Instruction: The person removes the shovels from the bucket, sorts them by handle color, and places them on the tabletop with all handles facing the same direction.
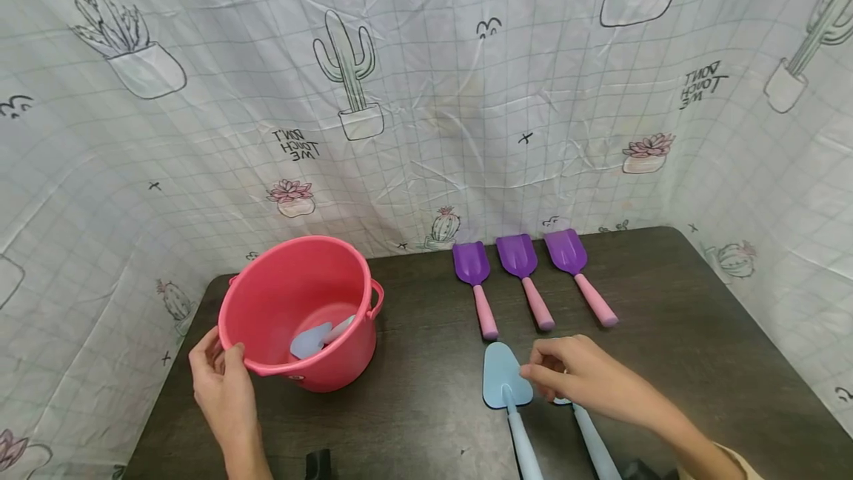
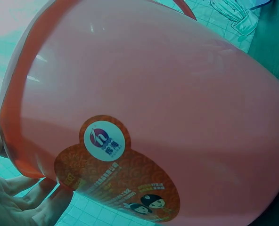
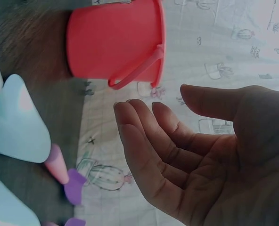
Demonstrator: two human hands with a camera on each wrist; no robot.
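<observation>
A pinkish-red bucket stands tilted on the left of the table, and my left hand grips its rim with the thumb inside. In it lies a light blue trowel. The left wrist view shows the bucket's outer wall with an orange sticker. My right hand hovers over two more light blue trowels, one just to its left, the other trowel partly hidden beneath it. In the right wrist view, the right hand has loosely bent fingers, the thumb apart, and holds nothing.
Three toy shovels with purple blades and pink handles lie in a row at the back of the dark wooden table. A cactus-print curtain hangs behind and at both sides. A small black object shows at the front edge.
</observation>
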